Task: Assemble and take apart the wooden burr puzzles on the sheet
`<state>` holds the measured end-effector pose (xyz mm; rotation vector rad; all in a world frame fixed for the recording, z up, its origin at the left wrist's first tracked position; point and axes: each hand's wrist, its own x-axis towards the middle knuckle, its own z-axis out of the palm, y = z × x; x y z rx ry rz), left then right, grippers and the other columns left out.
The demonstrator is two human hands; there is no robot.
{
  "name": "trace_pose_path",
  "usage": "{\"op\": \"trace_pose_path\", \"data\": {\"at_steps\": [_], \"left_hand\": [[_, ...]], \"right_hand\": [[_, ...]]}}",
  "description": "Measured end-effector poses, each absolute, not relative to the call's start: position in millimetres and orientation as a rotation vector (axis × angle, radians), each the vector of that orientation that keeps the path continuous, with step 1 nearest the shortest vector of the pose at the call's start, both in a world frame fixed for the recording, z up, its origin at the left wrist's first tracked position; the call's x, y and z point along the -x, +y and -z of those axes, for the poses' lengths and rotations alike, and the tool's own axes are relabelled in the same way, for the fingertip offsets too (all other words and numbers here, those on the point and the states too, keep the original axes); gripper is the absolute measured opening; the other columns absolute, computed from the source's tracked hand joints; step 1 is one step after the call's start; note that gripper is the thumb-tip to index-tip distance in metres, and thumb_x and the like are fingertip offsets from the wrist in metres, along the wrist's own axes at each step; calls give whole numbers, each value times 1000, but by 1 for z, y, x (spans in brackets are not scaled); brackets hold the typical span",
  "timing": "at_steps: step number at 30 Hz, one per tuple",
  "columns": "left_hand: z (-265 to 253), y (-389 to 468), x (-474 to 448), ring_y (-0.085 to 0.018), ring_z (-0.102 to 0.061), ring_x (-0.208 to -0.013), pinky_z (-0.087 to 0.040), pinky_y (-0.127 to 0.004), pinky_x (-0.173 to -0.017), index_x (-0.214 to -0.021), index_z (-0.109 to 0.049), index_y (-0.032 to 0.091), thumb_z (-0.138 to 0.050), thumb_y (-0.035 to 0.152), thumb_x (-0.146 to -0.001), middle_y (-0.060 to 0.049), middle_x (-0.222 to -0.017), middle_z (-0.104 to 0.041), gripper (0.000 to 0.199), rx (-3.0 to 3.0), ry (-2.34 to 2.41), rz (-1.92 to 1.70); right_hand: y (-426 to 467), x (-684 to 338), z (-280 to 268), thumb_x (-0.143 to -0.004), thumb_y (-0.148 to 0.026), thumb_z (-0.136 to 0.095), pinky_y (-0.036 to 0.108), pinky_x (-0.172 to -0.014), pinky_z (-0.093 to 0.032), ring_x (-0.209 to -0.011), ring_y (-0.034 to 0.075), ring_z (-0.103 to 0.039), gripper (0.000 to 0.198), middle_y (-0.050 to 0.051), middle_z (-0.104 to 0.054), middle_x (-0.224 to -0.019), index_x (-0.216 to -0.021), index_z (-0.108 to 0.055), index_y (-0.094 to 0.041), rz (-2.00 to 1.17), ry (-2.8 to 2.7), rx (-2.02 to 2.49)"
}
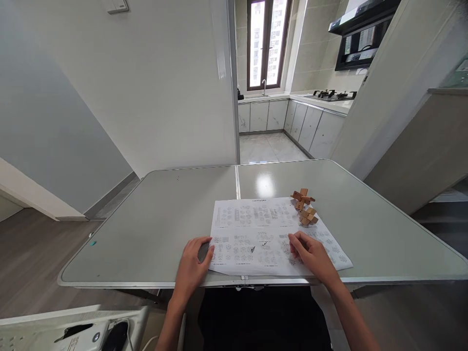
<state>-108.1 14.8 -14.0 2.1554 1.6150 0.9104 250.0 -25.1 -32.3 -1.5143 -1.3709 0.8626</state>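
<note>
A large printed paper sheet (243,243) with rows of small diagrams lies flat on the table. My left hand (192,263) rests at its left edge, thumb and index finger apart and touching the paper's border. Over the lower right part of the sheet is my right hand (310,254), its fingers curled in; whether anything is inside them is hidden. Just beyond that hand, a wooden interlocking block puzzle (308,217) sits on the paper's right side. Behind it, a second wooden puzzle (302,198) with crossed, protruding pieces stands at the sheet's upper right corner.
The folding table (146,229) has a centre seam and a metal rim. A small teal bit (93,243) lies near its left edge. At lower left, a white tray (51,317) holds a white box and dark items. A kitchen doorway is beyond the table.
</note>
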Motion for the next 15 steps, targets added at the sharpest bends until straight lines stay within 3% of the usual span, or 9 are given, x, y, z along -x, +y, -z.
{"op": "trace_pose_path", "data": {"at_steps": [15], "left_hand": [[16, 15, 109, -28, -65, -118, -55, -46, -102, -118, -69, 28, -56, 41, -101, -6, -121, -73, 26, -2175, 1612, -916]], "right_hand": [[-25, -250, 32, -97, -69, -51, 30, -61, -46, -60, 19, -59, 53, 1, -63, -64, -71, -59, -24, -865, -1362, 1510]]}}
